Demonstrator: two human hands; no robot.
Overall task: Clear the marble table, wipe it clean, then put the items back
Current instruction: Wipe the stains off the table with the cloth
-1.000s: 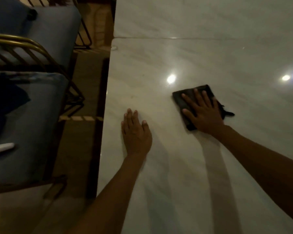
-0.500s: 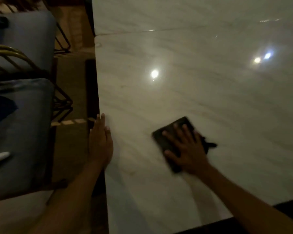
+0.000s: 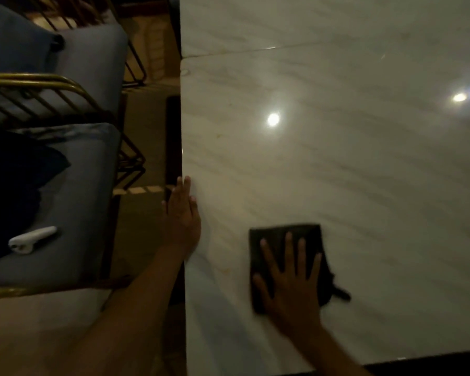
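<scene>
The pale marble table (image 3: 350, 158) fills the right of the head view, glossy with lamp reflections. A folded dark cloth (image 3: 282, 237) lies flat on it near the front edge. My right hand (image 3: 291, 283) presses down on the cloth with its fingers spread straight. My left hand (image 3: 181, 215) rests flat with straight fingers along the table's left edge, partly over the side.
Two blue cushioned chairs with brass frames (image 3: 65, 169) stand left of the table. A small white object (image 3: 31, 238) and a dark cloth-like item (image 3: 17, 180) lie on the nearer seat. A seam (image 3: 255, 50) crosses the tabletop at the back. Floor shows between chairs and table.
My right hand has dragged the cloth toward the near edge of the table. My left hand slid from the tabletop to its left edge.
</scene>
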